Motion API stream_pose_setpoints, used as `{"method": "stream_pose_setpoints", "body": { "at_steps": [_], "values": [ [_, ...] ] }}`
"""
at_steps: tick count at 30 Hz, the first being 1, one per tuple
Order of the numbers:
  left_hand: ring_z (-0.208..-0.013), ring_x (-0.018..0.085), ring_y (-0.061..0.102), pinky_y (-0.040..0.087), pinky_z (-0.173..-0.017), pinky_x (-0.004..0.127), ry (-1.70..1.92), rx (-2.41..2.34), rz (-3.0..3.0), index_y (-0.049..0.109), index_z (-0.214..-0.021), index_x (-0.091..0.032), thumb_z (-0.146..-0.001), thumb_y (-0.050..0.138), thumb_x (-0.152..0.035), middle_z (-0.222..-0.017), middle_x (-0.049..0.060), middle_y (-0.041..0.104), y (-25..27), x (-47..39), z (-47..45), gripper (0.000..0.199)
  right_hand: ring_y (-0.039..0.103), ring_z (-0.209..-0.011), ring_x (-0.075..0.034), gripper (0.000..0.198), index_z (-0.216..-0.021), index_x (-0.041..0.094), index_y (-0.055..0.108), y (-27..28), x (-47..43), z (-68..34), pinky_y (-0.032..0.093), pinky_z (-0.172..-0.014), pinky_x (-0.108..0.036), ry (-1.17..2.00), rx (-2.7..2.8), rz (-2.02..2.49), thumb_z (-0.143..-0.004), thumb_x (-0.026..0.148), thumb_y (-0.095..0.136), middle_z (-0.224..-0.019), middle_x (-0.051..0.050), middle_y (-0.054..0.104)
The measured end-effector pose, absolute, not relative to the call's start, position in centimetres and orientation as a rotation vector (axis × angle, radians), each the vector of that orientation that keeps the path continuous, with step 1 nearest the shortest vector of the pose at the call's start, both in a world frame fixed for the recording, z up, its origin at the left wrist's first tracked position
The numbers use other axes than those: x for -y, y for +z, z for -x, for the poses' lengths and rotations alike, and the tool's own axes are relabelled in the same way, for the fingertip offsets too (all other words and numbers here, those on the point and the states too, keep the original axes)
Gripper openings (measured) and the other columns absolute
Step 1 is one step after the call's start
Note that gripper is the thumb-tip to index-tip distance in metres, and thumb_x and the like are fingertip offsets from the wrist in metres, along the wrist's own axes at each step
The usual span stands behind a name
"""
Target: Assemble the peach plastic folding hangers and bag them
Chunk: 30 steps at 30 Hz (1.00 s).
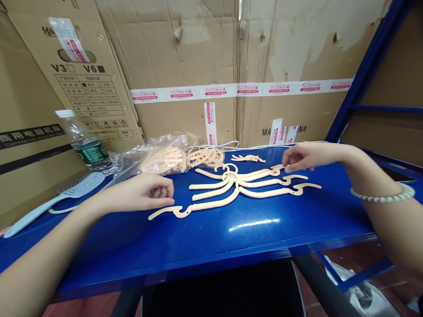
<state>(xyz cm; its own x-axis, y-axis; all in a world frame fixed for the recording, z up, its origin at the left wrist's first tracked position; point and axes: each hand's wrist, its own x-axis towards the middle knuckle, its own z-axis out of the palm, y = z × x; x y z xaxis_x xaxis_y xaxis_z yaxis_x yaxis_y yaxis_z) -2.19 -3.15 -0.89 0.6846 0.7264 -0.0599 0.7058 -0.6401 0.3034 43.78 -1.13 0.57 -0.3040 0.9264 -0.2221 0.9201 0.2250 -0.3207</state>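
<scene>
Several beige plastic folding hangers lie in a row on the blue table, hooks gathered near the middle. The front hanger has curved end pieces at both ends. My left hand is closed in a loose curl just above its left end piece; I see nothing in the fingers. My right hand has its fingers pinched on the end piece of the rearmost hanger's right arm. The tail of that piece is hidden under the fingertips. Two hangers in front of it also carry right end pieces.
Behind the hangers are a clear bag of beige parts, a second bundle and a small loose pile. A hairbrush and a water bottle stand at left. Cardboard walls the back; a blue frame post rises at right.
</scene>
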Motion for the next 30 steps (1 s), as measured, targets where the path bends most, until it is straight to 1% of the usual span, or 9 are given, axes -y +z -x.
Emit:
{"method": "stream_pose_setpoints", "body": {
  "at_steps": [4,8,10,12,14,17,19,23,30],
  "values": [
    [-0.054,0.010,0.048,0.038,-0.052,0.019,0.344,-1.039,-2.729,0.063,-0.078,-0.017,-0.089,0.056,-0.040,-0.063,-0.001,0.058,-1.4,3.4,1.5,0.026,0.061,-0.061,-0.017,0.040,-0.088,0.016,0.066,0.5,-0.7,-43.0,0.050,-0.051,-0.027,0.495,2.415,1.655,-0.076,0.054,0.064,-0.070,-0.006,0.065],
    [-0.057,0.010,0.051,0.039,-0.055,0.020,0.450,-0.969,-2.786,0.062,-0.077,-0.017,-0.091,0.053,-0.035,-0.065,0.000,0.060,-2.0,3.4,1.2,0.024,0.065,-0.065,-0.019,0.030,-0.090,0.016,0.068,0.7,-3.4,-42.0,0.052,-0.051,-0.027,0.502,2.410,1.641,-0.078,0.043,0.064,-0.078,-0.007,0.070],
    [-0.057,0.010,0.051,0.040,-0.055,0.019,0.496,-0.944,-2.794,0.063,-0.077,-0.017,-0.091,0.054,-0.034,-0.065,-0.001,0.060,-2.2,3.3,1.1,0.023,0.067,-0.064,-0.019,0.025,-0.094,0.015,0.068,0.6,-5.1,-41.8,0.052,-0.051,-0.027,0.365,2.415,1.688,-0.079,0.035,0.063,-0.083,-0.008,0.072],
    [-0.057,0.010,0.051,0.040,-0.056,0.019,0.533,-0.928,-2.795,0.063,-0.078,-0.017,-0.091,0.054,-0.032,-0.066,0.000,0.060,-2.4,3.4,1.0,0.022,0.068,-0.063,-0.020,0.025,-0.099,0.014,0.069,0.0,-6.7,-41.7,0.053,-0.054,-0.029,0.157,2.440,1.698,-0.080,0.028,0.060,-0.087,-0.010,0.074],
    [-0.057,0.009,0.051,0.040,-0.056,0.019,0.549,-0.920,-2.789,0.063,-0.078,-0.016,-0.091,0.054,-0.031,-0.067,0.000,0.061,-2.6,3.5,0.8,0.022,0.070,-0.071,-0.022,0.027,-0.102,0.013,0.070,-1.0,-8.0,-41.6,0.055,-0.062,-0.030,0.030,2.493,1.654,-0.081,0.025,0.060,-0.093,-0.011,0.075],
    [-0.056,0.009,0.051,0.040,-0.055,0.019,0.546,-0.924,-2.769,0.063,-0.077,-0.016,-0.091,0.054,-0.030,-0.066,0.000,0.061,-2.9,3.6,0.5,0.021,0.070,-0.090,-0.025,0.031,-0.109,0.014,0.069,-2.9,-8.9,-41.4,0.055,-0.078,-0.032,-0.033,2.548,1.567,-0.081,0.023,0.061,-0.106,-0.011,0.073],
    [-0.056,0.009,0.051,0.040,-0.055,0.019,0.554,-0.927,-2.756,0.063,-0.077,-0.016,-0.090,0.054,-0.030,-0.065,-0.001,0.060,-3.1,3.7,0.3,0.021,0.069,-0.096,-0.026,0.033,-0.114,0.015,0.068,-3.9,-9.0,-41.3,0.053,-0.084,-0.034,-0.073,2.567,1.515,-0.083,0.021,0.057,-0.112,-0.011,0.072],
    [-0.055,0.008,0.051,0.040,-0.055,0.018,0.572,-0.924,-2.746,0.062,-0.076,-0.016,-0.089,0.055,-0.027,-0.062,-0.002,0.059,-3.4,3.8,-0.1,0.019,0.068,-0.100,-0.025,0.032,-0.113,0.017,0.069,-5.0,-8.8,-41.1,0.051,-0.087,-0.034,-0.139,2.614,1.408,-0.088,0.017,0.049,-0.112,-0.010,0.072],
    [-0.055,0.009,0.052,0.041,-0.055,0.018,0.612,-0.914,-2.753,0.063,-0.076,-0.016,-0.089,0.054,-0.027,-0.064,-0.001,0.061,-3.6,4.1,-0.5,0.019,0.068,-0.090,-0.025,0.025,-0.097,0.017,0.074,-5.3,-8.7,-40.9,0.050,-0.080,-0.033,-0.251,2.614,1.371,-0.085,0.015,0.052,-0.100,-0.011,0.074]
  ]
}}
